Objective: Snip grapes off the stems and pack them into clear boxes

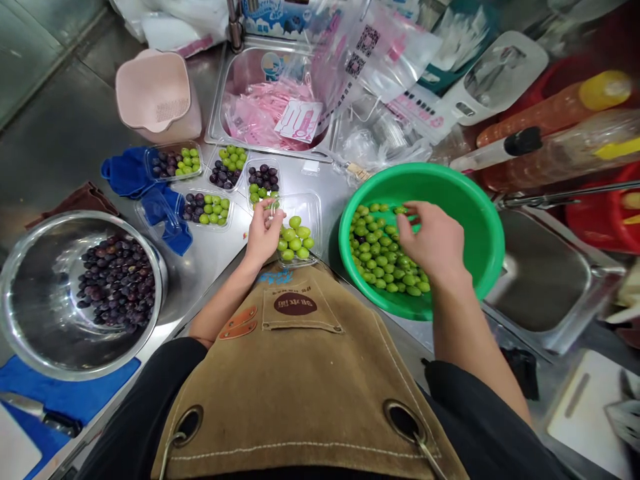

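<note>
My left hand is closed at the left rim of a clear plastic box, thumb on the inner side. Green grapes fill the near part of that box. Over a large green basin hangs my right hand, its fingertips closed at a green grape. Many more green grapes lie in the basin, bunched to its left side. Behind my left hand stand several clear boxes with dark and green grapes, among them one close to my fingers.
At left a steel bowl holds dark grapes. A knife lies on a blue mat. Blue cloths, a pink strainer tub and a sink of pink packaging are farther back. Bottles stand at right, beside another sink.
</note>
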Action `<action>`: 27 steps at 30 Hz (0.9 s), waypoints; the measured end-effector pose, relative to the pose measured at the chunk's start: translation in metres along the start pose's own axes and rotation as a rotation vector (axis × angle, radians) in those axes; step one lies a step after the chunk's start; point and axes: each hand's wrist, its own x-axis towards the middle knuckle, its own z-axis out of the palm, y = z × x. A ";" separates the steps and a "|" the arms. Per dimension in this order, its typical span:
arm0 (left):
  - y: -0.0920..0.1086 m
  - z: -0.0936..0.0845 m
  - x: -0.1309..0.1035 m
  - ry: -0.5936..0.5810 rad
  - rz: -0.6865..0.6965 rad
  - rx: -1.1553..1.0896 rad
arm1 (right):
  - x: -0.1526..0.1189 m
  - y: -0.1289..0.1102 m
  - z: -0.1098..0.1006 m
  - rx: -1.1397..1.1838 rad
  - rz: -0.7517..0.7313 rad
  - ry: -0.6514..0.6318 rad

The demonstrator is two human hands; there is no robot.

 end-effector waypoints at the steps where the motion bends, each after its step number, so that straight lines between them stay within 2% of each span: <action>1: 0.002 -0.001 -0.001 -0.012 -0.001 0.001 | -0.005 -0.025 -0.001 0.098 -0.129 0.086; 3: 0.004 -0.002 -0.004 -0.044 0.015 0.009 | -0.012 -0.076 0.002 0.218 -0.437 0.096; 5: 0.006 -0.006 -0.007 -0.060 0.041 0.028 | -0.014 -0.120 0.010 0.216 -0.684 0.019; 8: 0.007 -0.014 -0.012 -0.027 0.061 0.025 | -0.008 -0.160 0.021 0.076 -0.858 -0.114; 11: 0.004 -0.023 -0.017 0.004 0.053 -0.055 | -0.003 -0.173 0.024 -0.051 -0.903 -0.208; 18: -0.010 -0.030 -0.025 -0.028 0.019 -0.136 | -0.002 -0.180 0.025 -0.183 -0.955 -0.416; 20: -0.013 -0.032 -0.024 -0.035 0.008 -0.137 | 0.000 -0.183 0.024 -0.158 -0.969 -0.420; 25: -0.009 -0.042 -0.017 0.024 0.069 -0.108 | 0.006 -0.199 0.017 0.044 -0.927 -0.286; 27: -0.007 -0.046 -0.016 0.049 0.098 -0.087 | 0.008 -0.209 0.021 0.112 -0.912 -0.328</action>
